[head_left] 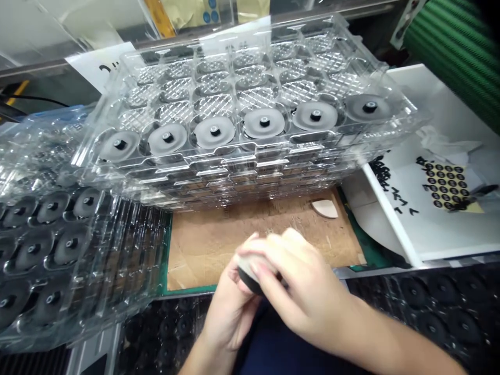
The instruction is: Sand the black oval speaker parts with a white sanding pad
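My left hand [228, 307] and my right hand [304, 291] meet at the table's front edge, both closed round one small round disc part [247, 273], grey on top with a dark rim. My right fingers lie over its top and hide most of it. Just behind my hands lies a brown cardboard sheet [234, 229]. Beyond it stands a stack of clear plastic trays [253, 156]. The top tray's front row holds several grey discs [214, 131] with black hubs; its rear pockets show only bare plastic.
Another clear tray stack [58, 245] with several dark discs stands at the left. A white bin [429, 208] at the right holds a sheet of small black dots [445, 185]. A small white wedge [325, 208] lies on the cardboard. Dark trays [429, 312] sit front right.
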Motion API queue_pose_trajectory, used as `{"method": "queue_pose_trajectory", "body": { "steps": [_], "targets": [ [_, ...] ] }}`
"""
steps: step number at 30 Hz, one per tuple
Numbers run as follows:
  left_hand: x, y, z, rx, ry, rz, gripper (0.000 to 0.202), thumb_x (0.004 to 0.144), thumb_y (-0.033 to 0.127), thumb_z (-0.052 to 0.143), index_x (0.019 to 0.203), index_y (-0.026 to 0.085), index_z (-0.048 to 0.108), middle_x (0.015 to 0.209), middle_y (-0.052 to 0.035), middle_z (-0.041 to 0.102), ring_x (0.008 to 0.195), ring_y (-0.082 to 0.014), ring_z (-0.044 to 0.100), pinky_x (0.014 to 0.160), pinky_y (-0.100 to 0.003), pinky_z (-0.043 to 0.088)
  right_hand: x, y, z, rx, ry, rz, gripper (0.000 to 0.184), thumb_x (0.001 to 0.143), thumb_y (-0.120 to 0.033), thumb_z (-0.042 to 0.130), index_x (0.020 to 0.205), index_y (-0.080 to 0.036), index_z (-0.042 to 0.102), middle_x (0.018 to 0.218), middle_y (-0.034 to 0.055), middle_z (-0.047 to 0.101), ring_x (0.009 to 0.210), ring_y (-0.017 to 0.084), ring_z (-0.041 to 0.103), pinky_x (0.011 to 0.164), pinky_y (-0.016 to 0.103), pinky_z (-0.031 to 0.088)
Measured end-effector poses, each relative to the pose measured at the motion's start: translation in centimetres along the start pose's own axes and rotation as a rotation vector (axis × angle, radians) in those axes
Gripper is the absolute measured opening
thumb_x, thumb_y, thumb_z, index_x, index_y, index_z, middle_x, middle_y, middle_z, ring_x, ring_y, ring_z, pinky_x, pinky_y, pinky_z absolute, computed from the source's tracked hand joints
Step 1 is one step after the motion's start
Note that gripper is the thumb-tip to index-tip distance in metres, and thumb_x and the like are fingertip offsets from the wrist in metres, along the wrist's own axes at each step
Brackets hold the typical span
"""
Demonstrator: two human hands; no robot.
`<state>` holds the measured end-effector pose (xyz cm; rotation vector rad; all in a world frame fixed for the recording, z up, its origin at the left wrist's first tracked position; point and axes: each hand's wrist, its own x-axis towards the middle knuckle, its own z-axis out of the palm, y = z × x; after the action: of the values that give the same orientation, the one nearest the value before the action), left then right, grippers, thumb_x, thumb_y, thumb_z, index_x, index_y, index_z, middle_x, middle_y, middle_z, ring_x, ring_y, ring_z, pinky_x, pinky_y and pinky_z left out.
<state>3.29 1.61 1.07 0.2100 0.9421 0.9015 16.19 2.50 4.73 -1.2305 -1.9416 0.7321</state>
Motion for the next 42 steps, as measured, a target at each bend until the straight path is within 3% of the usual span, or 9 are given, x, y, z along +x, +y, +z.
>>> {"method": "queue_pose_trajectory", "body": {
  "steps": [2,8,13,16,21,31,33,38,42],
  "targets": [
    [-0.1,0.1,0.3,-0.025,-0.032,-0.017,0.035,0.06,0.029,0.082,0.093,0.025,0.073,0.094,-0.0018,0.074,0.086,-0.015,0.068,0.078,-0.019,0.052,0.2,-0.1,0.1,-0.052,0.092,-0.038,0.025,0.091,-0.013,0.038,0.105,-0.009,0.059,0.09,0.0097,0.069,0.075,0.02,0.059,0.068,0.034,0.038],
    [-0.6,1.1,0.2,-0.053,-0.035,-0.003,0.05,0.051,0.026,0.086,0.099,0.027,0.072,0.102,-0.0007,0.074,0.092,-0.0181,0.068,0.081,-0.021,0.052,-2.2,0.4,-1.7,-0.015,-0.136,-0.006,0.021,0.088,-0.008,0.044,0.103,-0.017,0.057,0.085,0.002,0.068,0.07,0.015,0.059,0.066,0.03,0.04],
    [-0.2,0.9,0.2,-0.068,-0.098,-0.011,0.045,0.063,0.015,0.079,0.105,0.03,0.069,0.111,0.0004,0.071,0.098,-0.0176,0.066,0.087,-0.023,0.05,-2.8,0.0,-1.8,-0.277,0.007,-0.043,0.024,0.087,-0.009,0.045,0.108,-0.011,0.055,0.077,0.0077,0.067,0.064,0.019,0.057,0.061,0.035,0.039],
    [-0.2,0.8,0.1,-0.053,-0.095,-0.015,0.046,0.068,0.018,0.076,0.11,0.032,0.065,0.116,-0.0005,0.068,0.097,-0.0201,0.067,0.09,-0.029,0.05,-2.3,-0.6,-1.3,-0.201,0.015,-0.12,0.024,0.087,-0.01,0.044,0.107,-0.011,0.057,0.072,0.006,0.067,0.06,0.018,0.057,0.058,0.033,0.041],
    [-0.3,0.7,-0.4,-0.095,-0.067,0.079,0.04,0.069,0.015,0.075,0.106,0.029,0.068,0.113,0.0001,0.07,0.099,-0.0167,0.066,0.086,-0.021,0.051,-1.8,-0.4,-1.2,-0.18,0.043,-0.05,0.021,0.086,-0.008,0.045,0.102,-0.011,0.059,0.083,0.0073,0.069,0.068,0.018,0.06,0.064,0.033,0.043],
    [-0.2,0.3,-0.3,-0.12,-0.009,0.123,0.045,0.067,0.027,0.078,0.11,0.026,0.067,0.117,-0.0041,0.069,0.099,-0.0192,0.066,0.083,-0.023,0.053,-1.4,-0.3,-0.5,-0.105,0.065,-0.043,0.021,0.086,-0.008,0.046,0.102,-0.012,0.059,0.082,0.0043,0.069,0.066,0.016,0.059,0.063,0.031,0.043],
    [0.0,0.1,-0.6,-0.144,-0.006,0.124,0.048,0.068,0.029,0.076,0.114,0.027,0.064,0.118,-0.0054,0.068,0.102,-0.0215,0.066,0.086,-0.027,0.053,-1.3,0.6,-0.3,-0.033,0.024,-0.051,0.022,0.088,-0.011,0.045,0.103,-0.015,0.06,0.084,0.0024,0.07,0.069,0.015,0.061,0.064,0.029,0.044],
    [0.6,0.0,-1.3,-0.228,0.093,0.129,0.058,0.071,0.032,0.074,0.126,0.024,0.056,0.115,-0.0084,0.07,0.105,-0.0237,0.065,0.091,-0.032,0.052,-2.4,6.8,1.6,-0.1,0.081,0.384,0.028,0.09,-0.028,0.043,0.109,-0.017,0.059,0.097,0.0079,0.071,0.077,0.021,0.065,0.066,0.033,0.049],
    [0.6,0.3,-1.5,-0.23,0.08,0.109,0.05,0.07,0.033,0.074,0.116,0.018,0.063,0.114,-0.01,0.07,0.105,-0.0262,0.065,0.09,-0.032,0.053,-5.8,10.4,4.9,-0.05,0.003,0.454,0.027,0.088,-0.028,0.046,0.107,-0.017,0.062,0.094,0.0074,0.072,0.075,0.021,0.068,0.063,0.031,0.052]
  ]
}}
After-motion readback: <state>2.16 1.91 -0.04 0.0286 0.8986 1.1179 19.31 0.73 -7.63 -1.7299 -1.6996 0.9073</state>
